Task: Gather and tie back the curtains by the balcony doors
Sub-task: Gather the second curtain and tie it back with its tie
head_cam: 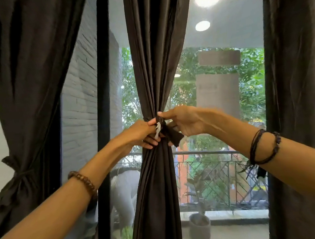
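A dark brown middle curtain [154, 63] hangs in front of the glass balcony doors, bunched tight at waist height. A matching dark fabric tie-back [171, 132] wraps the bunch, with a small white tag [157, 129] hanging from it. My left hand [141, 132] grips the gathered curtain and the tie from the left. My right hand [183, 120] pinches the tie's end between thumb and fingers on the right. The left curtain [27, 82] is gathered lower down by its own tie [15, 168]. The right curtain [299, 89] hangs loose.
A black door frame post [103, 86] stands between the left and middle curtains. Through the glass I see a balcony railing [213, 164], a potted plant [200, 227], a white brick wall [81, 99] and trees.
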